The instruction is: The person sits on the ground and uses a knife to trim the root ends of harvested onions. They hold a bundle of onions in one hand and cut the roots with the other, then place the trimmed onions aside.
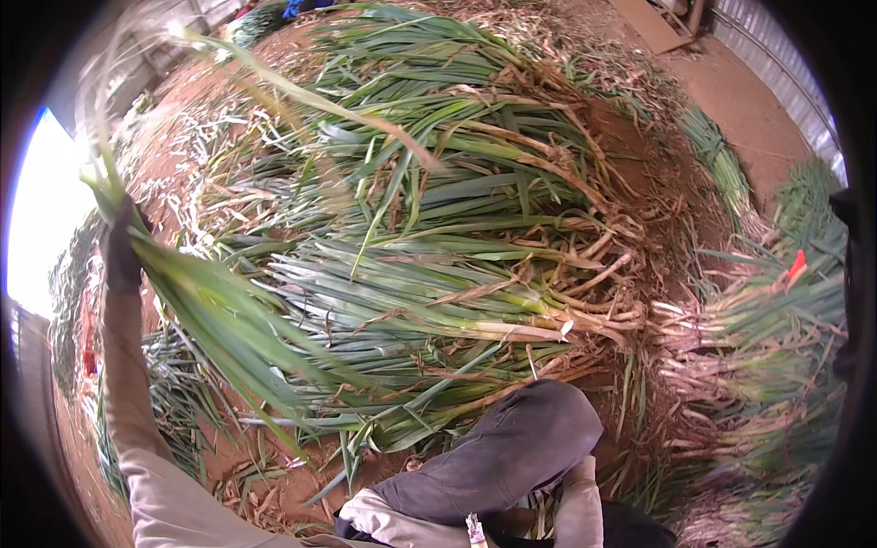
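Observation:
My left hand (126, 245), in a dark glove, is raised at the far left with its fingers closed round a bunch of green onions (215, 283). The long leaves hang down to the right, smeared by motion, and other ends stick up above the fist. Below my bent knee (498, 452) a beige sleeve (578, 511) shows at the right, but my right hand is hidden. Just beyond the knee lies a big heap of green onions (438, 265), leaves to the left and pale, soil-covered roots to the right.
Cleaned green onions (749, 365) with pale stems are piled at the right, a red piece (797, 265) among them. Dry leaf scraps (228, 196) litter the brown dirt floor (740, 100). A corrugated wall (776, 55) stands at the far right; a bright opening (41, 219) is at the left.

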Demonstrator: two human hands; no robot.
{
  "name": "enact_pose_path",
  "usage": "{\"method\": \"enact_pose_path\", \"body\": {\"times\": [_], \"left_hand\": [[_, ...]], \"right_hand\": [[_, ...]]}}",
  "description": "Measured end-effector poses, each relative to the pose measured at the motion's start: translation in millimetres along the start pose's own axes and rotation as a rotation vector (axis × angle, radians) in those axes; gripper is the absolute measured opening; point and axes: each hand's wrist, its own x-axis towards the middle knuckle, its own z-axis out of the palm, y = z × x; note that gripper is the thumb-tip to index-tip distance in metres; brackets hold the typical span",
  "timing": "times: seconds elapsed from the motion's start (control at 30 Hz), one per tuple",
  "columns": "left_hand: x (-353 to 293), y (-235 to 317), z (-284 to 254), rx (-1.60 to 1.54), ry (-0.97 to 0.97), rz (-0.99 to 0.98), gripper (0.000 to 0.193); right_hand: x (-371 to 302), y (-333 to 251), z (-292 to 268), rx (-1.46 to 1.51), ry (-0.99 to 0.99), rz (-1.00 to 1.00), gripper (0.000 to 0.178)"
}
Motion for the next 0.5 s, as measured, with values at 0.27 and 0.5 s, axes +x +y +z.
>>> {"method": "enact_pose_path", "body": {"times": [0.27, 0.5], "left_hand": [[132, -145, 48, 0.656, 0.143, -0.245, 0.08], [-221, -216, 381, 0.754, -0.935, 0.454, 0.104]], "right_hand": [[58, 72, 39, 0.086, 0.123, -0.075, 0.045], [-28, -27, -40, -0.059, 0.008, -0.021, 0.053]]}}
